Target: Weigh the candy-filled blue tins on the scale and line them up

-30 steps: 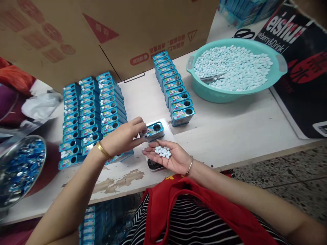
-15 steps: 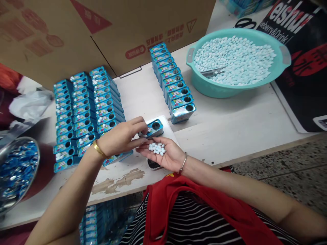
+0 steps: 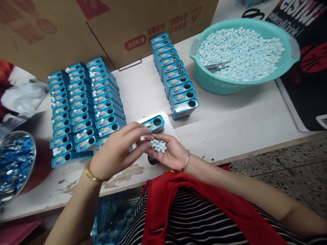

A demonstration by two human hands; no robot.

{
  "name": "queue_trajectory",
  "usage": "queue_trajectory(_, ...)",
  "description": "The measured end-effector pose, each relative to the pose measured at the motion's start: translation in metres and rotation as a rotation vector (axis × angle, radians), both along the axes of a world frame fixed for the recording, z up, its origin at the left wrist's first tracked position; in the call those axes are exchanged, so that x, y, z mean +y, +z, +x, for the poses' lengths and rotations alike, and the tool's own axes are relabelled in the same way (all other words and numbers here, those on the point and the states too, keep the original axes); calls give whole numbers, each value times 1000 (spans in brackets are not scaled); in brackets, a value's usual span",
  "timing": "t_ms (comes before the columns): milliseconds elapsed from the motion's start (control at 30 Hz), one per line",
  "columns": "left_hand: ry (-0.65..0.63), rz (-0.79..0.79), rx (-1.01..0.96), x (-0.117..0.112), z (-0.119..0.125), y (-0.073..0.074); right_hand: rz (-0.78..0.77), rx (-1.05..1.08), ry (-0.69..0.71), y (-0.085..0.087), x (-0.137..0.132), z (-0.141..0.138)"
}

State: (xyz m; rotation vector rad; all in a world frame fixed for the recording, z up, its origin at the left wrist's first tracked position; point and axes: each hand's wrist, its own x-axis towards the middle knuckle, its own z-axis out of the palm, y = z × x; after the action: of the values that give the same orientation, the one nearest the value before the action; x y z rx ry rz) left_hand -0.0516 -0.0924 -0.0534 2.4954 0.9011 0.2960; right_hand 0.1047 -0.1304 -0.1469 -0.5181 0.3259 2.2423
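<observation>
Head view: little white sweets [image 3: 158, 146] lie in the cupped right hand [image 3: 174, 152] near the middle of the frame. That grip is open, palm up. The left hand [image 3: 120, 148] bends its fingers at the edge of the sweets; whether it pinches any, one cannot tell. Each sweet looks light, hard and smooth and may roll, so a soft pinch should suit. Just above, a blue tin [image 3: 158, 129] sits on a white stand [image 3: 170, 129]; it looks stiff and light, best held by its sides. The pale worktop [image 3: 217, 126], worn at lower left, holds a green bowl [image 3: 222, 85] at upper right; speckled floor [image 3: 278, 163] shows at lower right.
</observation>
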Motion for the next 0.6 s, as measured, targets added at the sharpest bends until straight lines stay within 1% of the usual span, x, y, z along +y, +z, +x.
queue_trajectory(67, 241, 100, -100, -14, -14, -1, 9, -47, 7, -1, -7, 12)
queue_trajectory(100, 350, 135, -136, -23, -21, -5, 7, -77, -1, -3, -11, 19)
queue_trajectory(167, 510, 164, -175, -47, -34, -22, -15, -142, -30, -7, -19, 35)
queue_trajectory(233, 607, 142, -155, -73, -44, -48, -51, -212, -64, -13, -27, 50)
queue_trajectory(333, 656, 41, -77, -104, -48, -89, -96, -304, -88, -20, -38, 66)
queue_trajectory(400, 658, 27, -49, -111, -45, -110, -104, -340, -92, -22, -44, 73)
queue_trajectory(433, 659, 48, -41, -110, -41, -117, -102, -353, -91, -23, -47, 75)
queue_trajectory(500, 660, 104, -11, -100, -33, -127, -101, -375, -88, -21, -52, 77)
queue_trajectory(600, 658, 142, 97, -77, -20, -137, -105, -386, -86, -18, -60, 77)
